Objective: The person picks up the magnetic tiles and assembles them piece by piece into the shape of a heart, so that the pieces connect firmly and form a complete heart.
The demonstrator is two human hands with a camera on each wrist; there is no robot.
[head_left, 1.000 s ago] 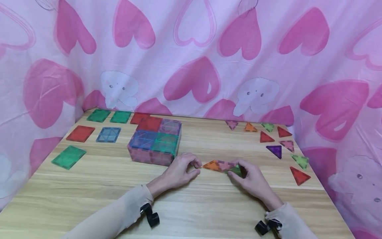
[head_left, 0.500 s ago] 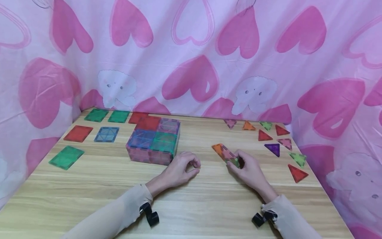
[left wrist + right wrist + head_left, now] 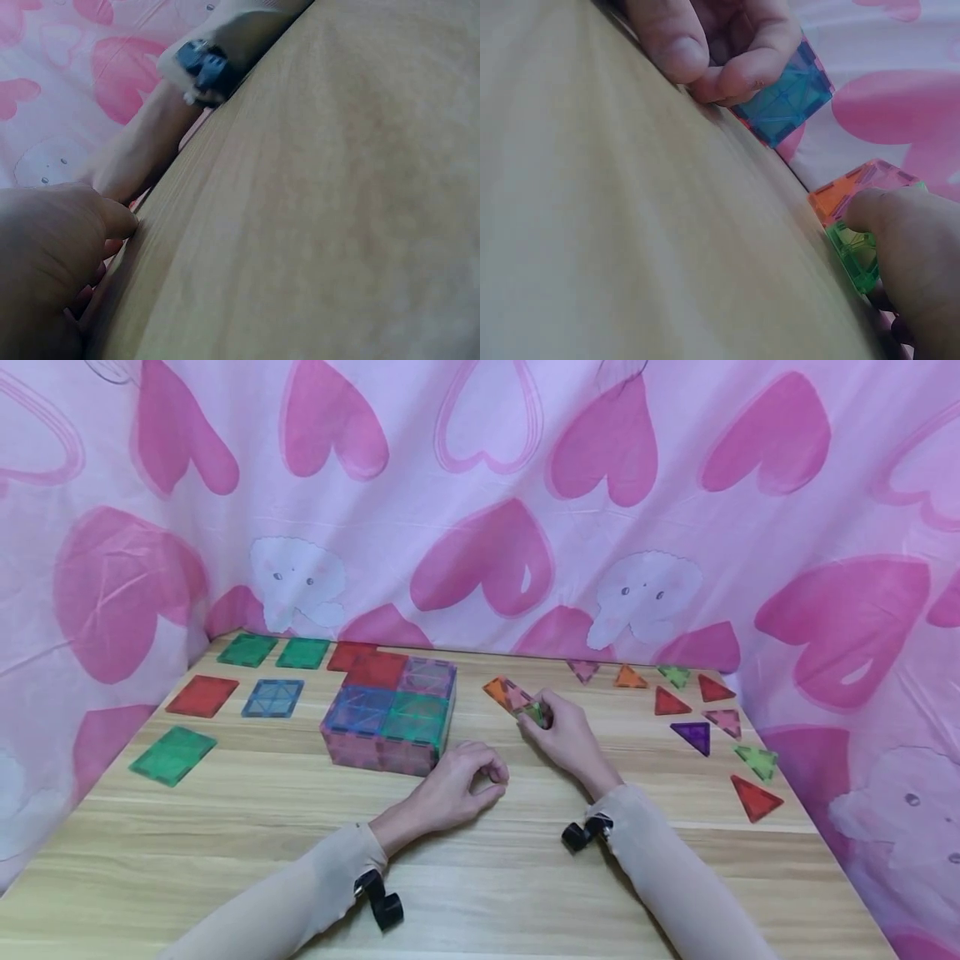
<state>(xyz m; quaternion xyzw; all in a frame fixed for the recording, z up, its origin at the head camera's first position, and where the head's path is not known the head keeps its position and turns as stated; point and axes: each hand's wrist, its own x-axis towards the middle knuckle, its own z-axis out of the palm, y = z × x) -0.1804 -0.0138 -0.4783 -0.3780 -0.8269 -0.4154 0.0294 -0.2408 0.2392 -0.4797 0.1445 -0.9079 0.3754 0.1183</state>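
My right hand (image 3: 566, 737) pinches a joined strip of triangular magnetic tiles (image 3: 504, 691), orange, pink and green, by its green end. In the right wrist view the thumb lies over the green tile (image 3: 853, 251). The strip is tilted, to the right of a box of magnetic tiles (image 3: 386, 714). That box has red, purple, blue and green squares on top and pink sides. Close to its front right corner, my left hand (image 3: 450, 787) rests on the table with fingers loosely curled and nothing in them.
Loose square tiles, among them a green one (image 3: 172, 755), a red one (image 3: 202, 695) and a blue one (image 3: 273, 698), lie at the left. Several triangles, including a purple one (image 3: 692, 737) and a red one (image 3: 755, 799), lie at the right. A pink heart-print curtain (image 3: 480, 510) hangs behind the table.
My right hand has carried the tile strip left and away from me, toward the box. The strip has turned so its orange end points to the back left. My left hand has stayed put.
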